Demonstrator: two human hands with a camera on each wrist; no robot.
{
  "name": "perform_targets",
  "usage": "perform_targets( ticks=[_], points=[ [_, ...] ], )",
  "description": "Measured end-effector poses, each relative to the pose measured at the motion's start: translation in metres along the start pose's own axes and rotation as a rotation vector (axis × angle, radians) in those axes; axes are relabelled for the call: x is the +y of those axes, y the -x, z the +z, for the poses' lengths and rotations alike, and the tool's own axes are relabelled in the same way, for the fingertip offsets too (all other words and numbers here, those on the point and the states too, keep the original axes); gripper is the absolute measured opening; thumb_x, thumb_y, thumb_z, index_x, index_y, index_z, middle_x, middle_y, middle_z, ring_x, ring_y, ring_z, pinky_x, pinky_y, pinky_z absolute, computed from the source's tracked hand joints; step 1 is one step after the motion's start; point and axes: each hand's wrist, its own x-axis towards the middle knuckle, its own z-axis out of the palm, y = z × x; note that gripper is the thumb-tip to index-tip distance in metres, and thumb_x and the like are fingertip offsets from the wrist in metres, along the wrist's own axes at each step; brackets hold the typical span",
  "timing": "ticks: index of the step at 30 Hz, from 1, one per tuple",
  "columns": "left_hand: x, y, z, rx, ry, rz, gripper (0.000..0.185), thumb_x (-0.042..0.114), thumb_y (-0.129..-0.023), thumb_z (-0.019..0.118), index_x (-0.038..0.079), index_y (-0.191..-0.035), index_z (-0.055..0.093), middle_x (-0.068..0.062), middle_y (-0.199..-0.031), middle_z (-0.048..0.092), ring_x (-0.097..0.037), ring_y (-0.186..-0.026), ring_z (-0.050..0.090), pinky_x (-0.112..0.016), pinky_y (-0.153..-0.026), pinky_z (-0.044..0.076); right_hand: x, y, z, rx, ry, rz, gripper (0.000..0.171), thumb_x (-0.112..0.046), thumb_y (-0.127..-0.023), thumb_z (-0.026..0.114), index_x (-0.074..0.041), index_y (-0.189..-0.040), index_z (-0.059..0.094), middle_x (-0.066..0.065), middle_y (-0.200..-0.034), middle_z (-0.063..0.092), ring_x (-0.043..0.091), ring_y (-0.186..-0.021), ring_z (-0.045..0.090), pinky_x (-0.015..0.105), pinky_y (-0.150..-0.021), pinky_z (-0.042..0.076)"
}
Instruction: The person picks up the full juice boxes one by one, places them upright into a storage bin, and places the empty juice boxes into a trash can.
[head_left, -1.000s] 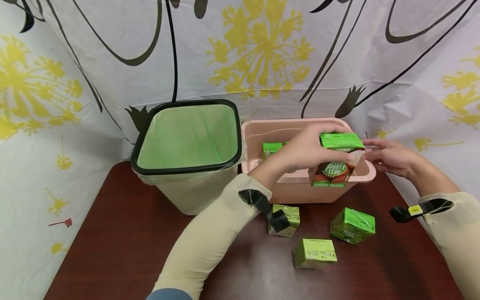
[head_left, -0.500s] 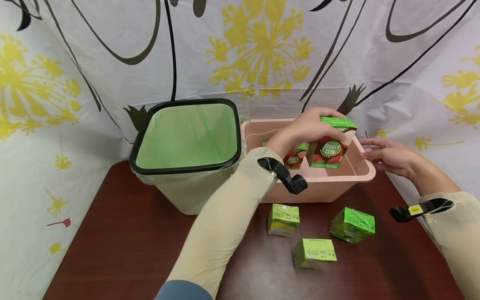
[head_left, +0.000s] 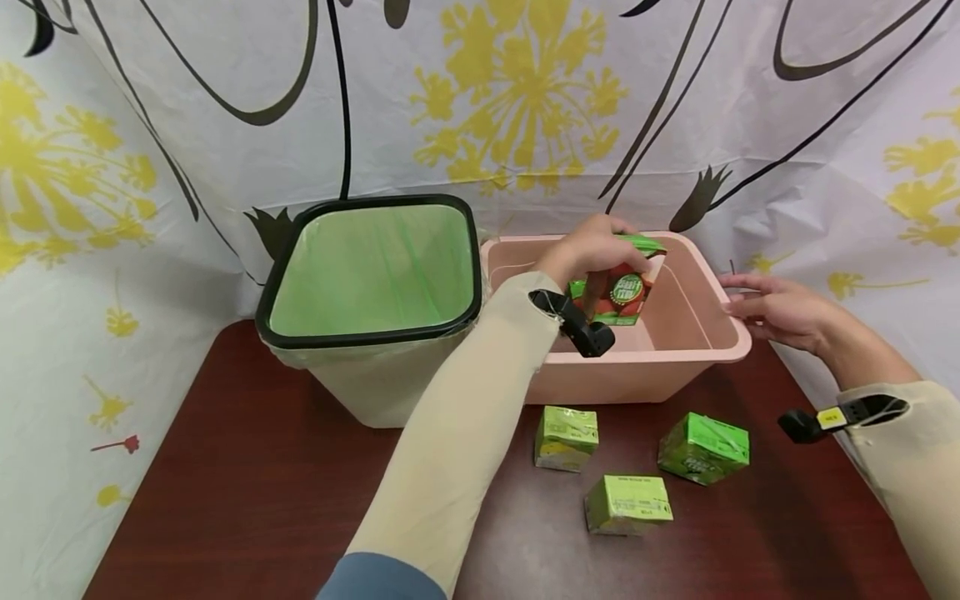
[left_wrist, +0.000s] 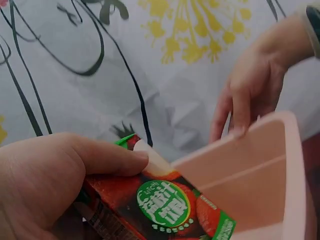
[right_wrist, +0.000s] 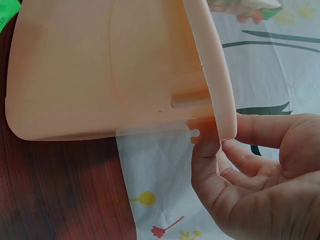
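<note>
In the head view my left hand (head_left: pixel 596 247) grips a juice carton (head_left: pixel 628 292) printed with red fruit and green bands. The carton is inside the pink plastic bin (head_left: pixel 600 382), below its far rim. Close up in the left wrist view, my thumb presses across the front of the carton (left_wrist: pixel 165 202), which leans at a slant. A bit of another green carton (head_left: pixel 576 289) shows beside it, mostly hidden by the left wrist. My right hand (head_left: pixel 783 315) pinches the bin's right rim; in the right wrist view its fingers curl under the lip and the thumb lies over it.
Several small green cartons are around: a yellow-green one (head_left: pixel 566 437), a second one (head_left: pixel 628 505) and a darker green one (head_left: pixel 703 450) stand on the brown table (head_left: pixel 247 483) before the bin. A lined bin with a black rim (head_left: pixel 367 340) stands left. Patterned cloth (head_left: pixel 525 208) hangs behind.
My left hand has carried the juice carton leftward and down into the pink bin, from above its front right edge. The right hand stays on the rim.
</note>
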Motion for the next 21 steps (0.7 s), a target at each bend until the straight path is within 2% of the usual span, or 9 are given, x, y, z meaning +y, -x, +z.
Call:
perform_targets(
  ticks=[3, 7, 10, 13, 15, 18, 19, 21],
  points=[
    [-0.005, -0.002, -0.003, -0.005, -0.077, -0.036, 0.029, 0.016, -0.091, 0.075, 0.007, -0.118, 0.069, -0.004, -0.085, 0.066, -0.015, -0.067, 0.066, -0.025, -0.063, 0.056, 0.0, 0.0, -0.001, 0.0, 0.006, -0.001, 0.04, 0.005, -0.104, 0.048, -0.03, -0.107, 0.067, -0.002, -0.097, 0.07, 0.011, -0.085, 0.069, 0.027, -0.07, 0.058],
    [-0.013, -0.003, -0.004, -0.036, -0.144, -0.089, 0.013, 0.016, -0.092, 0.073, 0.004, -0.092, 0.07, -0.005, -0.069, 0.064, -0.018, -0.051, 0.06, -0.03, -0.053, 0.054, 0.0, -0.001, -0.003, 0.006, 0.022, 0.001, 0.04, 0.004, -0.104, 0.049, -0.031, -0.107, 0.067, -0.002, -0.097, 0.07, 0.011, -0.086, 0.069, 0.027, -0.07, 0.058],
    [-0.018, -0.005, -0.002, -0.069, -0.165, -0.109, 0.016, 0.014, -0.092, 0.073, 0.005, -0.08, 0.066, -0.005, -0.07, 0.064, -0.018, -0.054, 0.06, -0.03, -0.054, 0.053, 0.0, -0.001, -0.004, 0.011, 0.035, 0.003, 0.041, 0.004, -0.104, 0.048, -0.032, -0.107, 0.067, -0.002, -0.098, 0.07, 0.011, -0.086, 0.069, 0.027, -0.07, 0.058],
    [-0.024, -0.007, 0.0, -0.117, -0.189, -0.123, 0.015, 0.009, -0.091, 0.073, 0.006, -0.082, 0.062, -0.004, -0.078, 0.062, -0.017, -0.066, 0.06, -0.027, -0.061, 0.053, 0.0, -0.002, -0.004, 0.012, 0.036, 0.006, 0.04, 0.004, -0.104, 0.048, -0.031, -0.107, 0.067, -0.002, -0.098, 0.07, 0.011, -0.086, 0.069, 0.028, -0.07, 0.059],
    [-0.028, -0.009, 0.001, -0.154, -0.235, -0.132, 0.008, 0.009, -0.09, 0.073, 0.006, -0.09, 0.066, -0.002, -0.083, 0.062, -0.015, -0.074, 0.061, -0.025, -0.066, 0.053, 0.0, -0.002, -0.003, 0.01, 0.032, 0.005, 0.039, 0.004, -0.104, 0.049, -0.031, -0.108, 0.066, -0.002, -0.098, 0.07, 0.012, -0.086, 0.069, 0.028, -0.07, 0.059],
    [-0.035, -0.011, 0.001, -0.204, -0.294, -0.138, 0.014, 0.008, -0.088, 0.074, 0.008, -0.101, 0.069, 0.002, -0.086, 0.062, -0.011, -0.078, 0.059, -0.022, -0.069, 0.051, 0.001, -0.002, -0.002, 0.006, 0.02, 0.003, 0.039, 0.005, -0.104, 0.048, -0.03, -0.108, 0.066, -0.001, -0.098, 0.07, 0.012, -0.087, 0.069, 0.029, -0.071, 0.059],
    [-0.037, -0.012, 0.001, -0.218, -0.312, -0.133, 0.013, 0.009, -0.088, 0.074, 0.009, -0.101, 0.069, 0.003, -0.084, 0.062, -0.01, -0.077, 0.058, -0.02, -0.069, 0.05, 0.001, -0.002, -0.002, 0.005, 0.017, 0.002, 0.039, 0.005, -0.104, 0.048, -0.03, -0.108, 0.066, -0.001, -0.098, 0.07, 0.012, -0.086, 0.069, 0.029, -0.071, 0.059],
    [-0.04, -0.013, 0.001, -0.239, -0.325, -0.118, 0.01, 0.007, -0.088, 0.074, 0.008, -0.088, 0.064, 0.004, -0.075, 0.054, -0.01, -0.07, 0.052, -0.02, -0.064, 0.045, 0.001, -0.002, -0.003, 0.003, 0.012, 0.0, 0.039, 0.005, -0.104, 0.048, -0.03, -0.108, 0.066, -0.001, -0.098, 0.07, 0.012, -0.087, 0.069, 0.028, -0.071, 0.059]
  ],
)
